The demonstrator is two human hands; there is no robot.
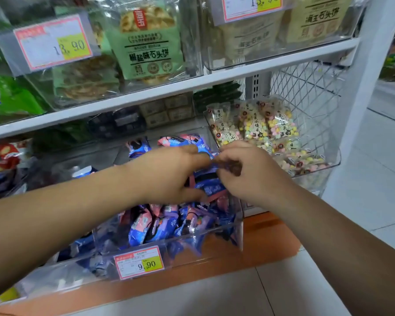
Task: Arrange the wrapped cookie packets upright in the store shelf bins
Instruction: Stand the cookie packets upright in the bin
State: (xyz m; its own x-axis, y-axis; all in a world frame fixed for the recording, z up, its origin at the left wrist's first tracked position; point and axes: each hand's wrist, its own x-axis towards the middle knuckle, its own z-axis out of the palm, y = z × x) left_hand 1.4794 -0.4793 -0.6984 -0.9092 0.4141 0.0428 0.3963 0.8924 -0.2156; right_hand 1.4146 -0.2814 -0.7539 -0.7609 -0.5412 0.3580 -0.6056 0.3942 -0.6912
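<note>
Left hand (169, 174) grips blue cookie packet (211, 187) between thumb and fingers, over clear bin (238, 224), near centre. Right hand (249, 172) curled at packet top; blur hides contact, so its grip cannot be told.

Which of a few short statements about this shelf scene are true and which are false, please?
1. The left hand and right hand both reach into the bin of blue and pink cookie packets. True.
2. This bin's price tag reads 13.90. False: it reads 9.90.
3. The neighbouring bin on the right holds bags of pastel balls. True.
4. The right hand is flat and holds nothing. False: its curled fingers pinch a packet.
</note>
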